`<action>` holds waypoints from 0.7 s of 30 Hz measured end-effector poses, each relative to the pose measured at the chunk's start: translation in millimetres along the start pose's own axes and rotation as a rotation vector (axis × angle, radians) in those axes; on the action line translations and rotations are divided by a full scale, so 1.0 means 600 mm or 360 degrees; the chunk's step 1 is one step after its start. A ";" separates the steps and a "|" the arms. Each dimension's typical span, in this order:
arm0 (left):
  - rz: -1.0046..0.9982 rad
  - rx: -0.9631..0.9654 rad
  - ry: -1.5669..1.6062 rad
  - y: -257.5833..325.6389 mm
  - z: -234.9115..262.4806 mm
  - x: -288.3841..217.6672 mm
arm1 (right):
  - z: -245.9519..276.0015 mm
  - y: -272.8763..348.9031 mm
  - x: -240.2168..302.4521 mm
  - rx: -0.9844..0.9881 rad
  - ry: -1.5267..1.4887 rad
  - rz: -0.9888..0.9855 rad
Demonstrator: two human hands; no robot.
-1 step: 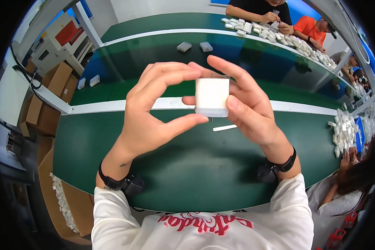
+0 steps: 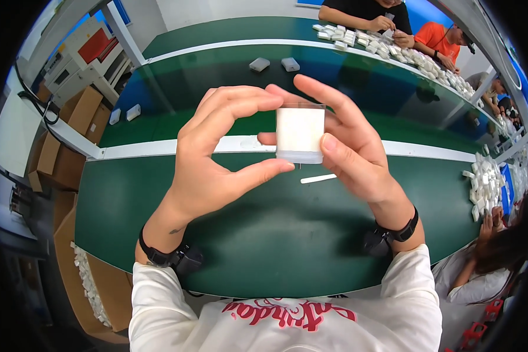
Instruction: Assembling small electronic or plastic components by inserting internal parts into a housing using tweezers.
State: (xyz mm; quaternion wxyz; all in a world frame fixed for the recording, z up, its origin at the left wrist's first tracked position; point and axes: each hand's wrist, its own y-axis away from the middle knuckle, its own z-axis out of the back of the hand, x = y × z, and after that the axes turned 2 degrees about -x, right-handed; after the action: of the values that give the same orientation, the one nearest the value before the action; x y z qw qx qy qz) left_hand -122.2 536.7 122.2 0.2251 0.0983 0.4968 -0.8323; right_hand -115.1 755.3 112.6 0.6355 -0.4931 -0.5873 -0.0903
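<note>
A small clear plastic box (image 2: 300,132) with a white block inside is held up in front of me, above the green table. My right hand (image 2: 358,144) grips its right side, the thumb on the near face and the other fingers behind. My left hand (image 2: 214,144) curves around the left side, thumb at the lower left corner and fingertips by the top left corner. Part of the box's back is hidden by its white contents. Beneath it, a thin white strip (image 2: 318,179) lies on the table, near my right hand.
Two white boxes (image 2: 259,65) lie beyond the white rail (image 2: 234,146), two more at far left. Piles of small white boxes (image 2: 416,58) stand by co-workers at far right, another pile (image 2: 484,182) at the right edge. A cardboard carton (image 2: 108,264) of white pieces stands at left.
The box has tipped slightly, so more of its clear upper edge shows. My right index finger has risen a little. My left hand stays almost where it was.
</note>
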 end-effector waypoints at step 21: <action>0.1057 0.0762 -0.0650 -0.114 -0.119 0.437 | 0.108 -0.021 0.033 -0.0612 0.1636 0.0482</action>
State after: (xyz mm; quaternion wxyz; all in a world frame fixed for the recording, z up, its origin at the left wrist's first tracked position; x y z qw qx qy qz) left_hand -389.7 554.1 39.5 0.5442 0.1354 0.1775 -0.8087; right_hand -160.4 805.9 124.4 0.7442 -0.5713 -0.0982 -0.3319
